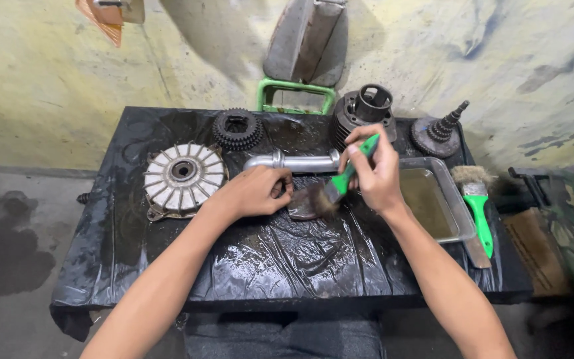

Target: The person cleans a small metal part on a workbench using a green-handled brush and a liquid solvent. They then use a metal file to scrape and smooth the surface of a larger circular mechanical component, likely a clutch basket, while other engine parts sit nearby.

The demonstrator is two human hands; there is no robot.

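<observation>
My left hand (255, 191) grips the near end of a bent silver metal pipe (297, 161) that lies across the black plastic-covered table (267, 259). My right hand (375, 171) holds a green-handled paintbrush (347, 177) tilted down to the left. Its dirty bristles press on a small dark metal part (302, 205) at the pipe's near end, just right of my left hand.
A finned round metal cover (183, 175) lies at left, a black gear cluster (236, 129) behind it. A finned engine cylinder (365, 110) and a stepped gear shaft (441, 131) stand at the back. A metal tray of murky liquid (436, 206) and a second green brush (478, 203) sit at right.
</observation>
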